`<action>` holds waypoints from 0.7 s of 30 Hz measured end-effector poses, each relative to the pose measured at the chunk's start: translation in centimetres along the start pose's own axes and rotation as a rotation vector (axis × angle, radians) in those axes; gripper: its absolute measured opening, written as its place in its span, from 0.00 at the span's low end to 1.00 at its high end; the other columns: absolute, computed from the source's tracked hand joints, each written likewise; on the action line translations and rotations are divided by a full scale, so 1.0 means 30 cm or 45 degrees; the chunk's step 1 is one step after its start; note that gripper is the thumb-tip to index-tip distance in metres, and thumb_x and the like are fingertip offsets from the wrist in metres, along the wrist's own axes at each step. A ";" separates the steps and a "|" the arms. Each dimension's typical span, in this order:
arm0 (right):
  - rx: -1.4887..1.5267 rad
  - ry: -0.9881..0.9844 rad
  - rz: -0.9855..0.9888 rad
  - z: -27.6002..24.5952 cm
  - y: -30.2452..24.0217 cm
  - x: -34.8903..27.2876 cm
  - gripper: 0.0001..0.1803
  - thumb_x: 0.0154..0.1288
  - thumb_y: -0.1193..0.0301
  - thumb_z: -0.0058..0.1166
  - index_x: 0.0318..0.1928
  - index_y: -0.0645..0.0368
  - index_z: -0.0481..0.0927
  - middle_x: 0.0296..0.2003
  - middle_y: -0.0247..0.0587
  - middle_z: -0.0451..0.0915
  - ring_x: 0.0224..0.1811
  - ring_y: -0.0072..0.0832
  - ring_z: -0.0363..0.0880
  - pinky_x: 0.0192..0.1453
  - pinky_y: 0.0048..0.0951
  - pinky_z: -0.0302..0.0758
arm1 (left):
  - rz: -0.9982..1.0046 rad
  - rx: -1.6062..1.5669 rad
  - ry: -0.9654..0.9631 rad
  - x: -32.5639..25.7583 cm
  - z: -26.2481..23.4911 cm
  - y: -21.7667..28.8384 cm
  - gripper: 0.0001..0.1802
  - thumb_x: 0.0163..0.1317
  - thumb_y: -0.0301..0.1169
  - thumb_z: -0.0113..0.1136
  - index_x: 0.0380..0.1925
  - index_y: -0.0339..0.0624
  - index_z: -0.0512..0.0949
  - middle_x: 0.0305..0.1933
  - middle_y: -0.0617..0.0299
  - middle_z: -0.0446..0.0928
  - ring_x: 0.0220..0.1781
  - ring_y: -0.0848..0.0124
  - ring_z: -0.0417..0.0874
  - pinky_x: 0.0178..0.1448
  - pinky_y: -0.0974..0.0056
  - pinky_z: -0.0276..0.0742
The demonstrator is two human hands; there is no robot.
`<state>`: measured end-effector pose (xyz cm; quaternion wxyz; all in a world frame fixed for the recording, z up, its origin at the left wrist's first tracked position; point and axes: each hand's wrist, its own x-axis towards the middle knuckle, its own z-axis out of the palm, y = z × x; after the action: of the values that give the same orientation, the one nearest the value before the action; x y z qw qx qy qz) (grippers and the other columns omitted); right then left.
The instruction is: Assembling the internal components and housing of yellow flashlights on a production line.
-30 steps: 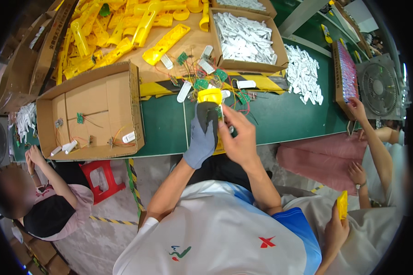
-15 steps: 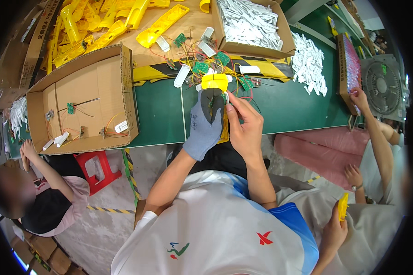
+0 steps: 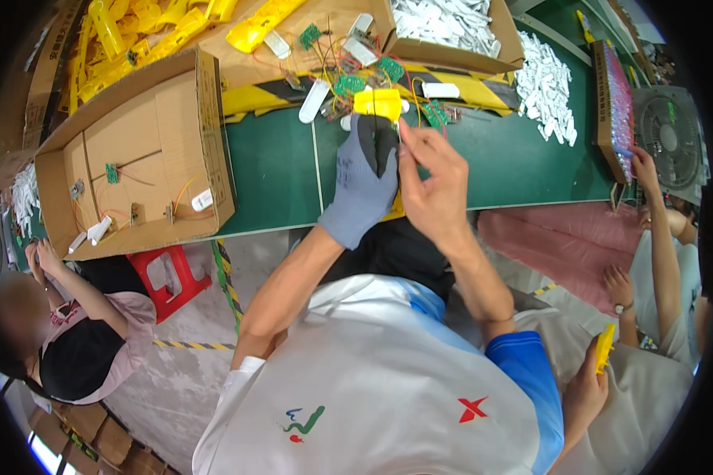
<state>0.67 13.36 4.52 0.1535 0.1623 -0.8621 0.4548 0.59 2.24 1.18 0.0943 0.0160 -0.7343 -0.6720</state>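
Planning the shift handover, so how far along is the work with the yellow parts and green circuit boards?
Done: cannot tell; no finished pile is identifiable. In hand: the gloved left hand grips a yellow housing while the bare right hand works at it with its fingertips. Left: loose green circuit boards with wires and white pieces lie on the green table, and more yellow housings are heaped beyond.

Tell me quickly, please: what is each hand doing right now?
Left hand: gloved, closed around a yellow plastic part.
Right hand: bare, fingers pinched beside the same part; whether it holds something cannot be told.
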 end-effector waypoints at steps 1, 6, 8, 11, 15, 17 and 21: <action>0.025 -0.043 -0.025 -0.010 -0.001 0.013 0.17 0.58 0.83 0.55 0.50 0.66 0.80 0.34 0.49 0.80 0.32 0.41 0.81 0.37 0.31 0.76 | -0.033 0.000 -0.012 0.003 -0.003 0.007 0.15 0.63 0.29 0.54 0.48 0.35 0.68 0.37 0.46 0.76 0.37 0.49 0.80 0.39 0.54 0.74; -0.073 -0.282 -0.109 -0.097 -0.030 0.060 0.22 0.56 0.73 0.59 0.53 0.65 0.78 0.43 0.49 0.80 0.43 0.45 0.80 0.48 0.36 0.76 | -0.011 -0.303 -0.065 -0.048 0.005 -0.033 0.17 0.69 0.26 0.45 0.56 0.33 0.65 0.49 0.44 0.73 0.49 0.51 0.77 0.51 0.56 0.73; -0.180 -0.274 -0.128 -0.092 -0.089 0.081 0.22 0.55 0.72 0.60 0.52 0.63 0.78 0.44 0.48 0.79 0.44 0.44 0.80 0.48 0.37 0.77 | 0.018 -0.321 -0.109 -0.083 -0.007 -0.106 0.20 0.69 0.25 0.44 0.59 0.31 0.62 0.52 0.43 0.71 0.52 0.53 0.76 0.55 0.57 0.73; -0.375 -0.272 -0.195 -0.100 -0.056 0.095 0.23 0.52 0.67 0.66 0.49 0.60 0.77 0.43 0.45 0.79 0.45 0.43 0.79 0.48 0.39 0.77 | 0.385 -0.058 -0.265 -0.123 -0.045 -0.065 0.26 0.70 0.24 0.42 0.66 0.26 0.53 0.59 0.42 0.66 0.58 0.57 0.72 0.60 0.59 0.71; -0.306 -0.277 -0.263 -0.090 -0.031 0.096 0.26 0.47 0.66 0.70 0.48 0.61 0.78 0.41 0.44 0.79 0.44 0.42 0.79 0.47 0.38 0.77 | -0.022 -0.293 -0.261 -0.108 -0.049 0.036 0.28 0.69 0.27 0.44 0.66 0.26 0.53 0.60 0.38 0.65 0.58 0.54 0.72 0.60 0.58 0.70; -0.273 -0.256 -0.269 -0.092 -0.029 0.103 0.26 0.47 0.66 0.71 0.47 0.61 0.79 0.40 0.44 0.79 0.44 0.41 0.79 0.46 0.38 0.77 | -0.111 -0.214 -0.239 -0.097 -0.047 0.063 0.29 0.68 0.28 0.45 0.66 0.25 0.53 0.60 0.37 0.65 0.58 0.52 0.72 0.60 0.57 0.70; -0.347 -0.295 -0.231 -0.101 -0.052 0.104 0.24 0.46 0.67 0.71 0.45 0.61 0.80 0.37 0.44 0.80 0.42 0.42 0.80 0.43 0.38 0.77 | 0.147 0.017 -0.199 -0.100 -0.033 -0.005 0.31 0.66 0.31 0.47 0.65 0.25 0.54 0.60 0.35 0.64 0.59 0.47 0.71 0.62 0.54 0.68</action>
<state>-1.13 14.61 8.60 0.1140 0.2682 -0.9095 0.2964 3.68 1.71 0.75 0.0752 -0.0783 -0.7437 -0.6596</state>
